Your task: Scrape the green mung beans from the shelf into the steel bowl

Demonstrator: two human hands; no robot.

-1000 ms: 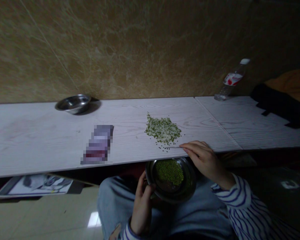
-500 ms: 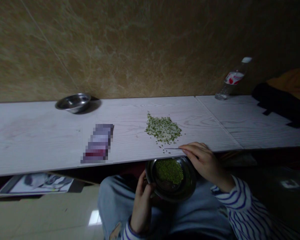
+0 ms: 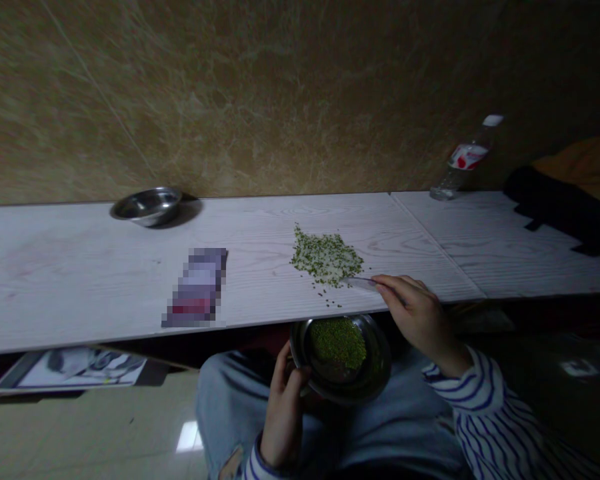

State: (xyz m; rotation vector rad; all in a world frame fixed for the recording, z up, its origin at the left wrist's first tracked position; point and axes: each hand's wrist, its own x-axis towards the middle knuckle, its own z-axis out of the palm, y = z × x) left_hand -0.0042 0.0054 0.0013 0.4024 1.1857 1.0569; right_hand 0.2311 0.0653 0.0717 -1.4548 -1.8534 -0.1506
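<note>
My left hand (image 3: 286,407) is closed on the rim of a metal bowl (image 3: 380,370) held below the table's front edge. Small green beans, looking like mung beans (image 3: 337,340), lie in this bowl. On the table, more green beans mixed with white grains (image 3: 325,257) are spread in a thin patch. My right hand (image 3: 413,310) pinches a thin, flat card-like piece (image 3: 360,283) above the table edge. Its tip reaches the near right side of the patch. A few loose beans lie between the patch and the edge.
Another metal bowl (image 3: 147,208) stands at the back left, near the wall. A blurred-out flat rectangular object (image 3: 195,287) lies left of the patch. To the right are a plastic bottle (image 3: 463,160) and dark and orange cloth (image 3: 570,193). Below the table sits a picture-covered box (image 3: 80,368).
My right hand has moved the card-like piece away from the table edge and slightly right, up to the patch. The bowl in my left hand has stayed almost still.
</note>
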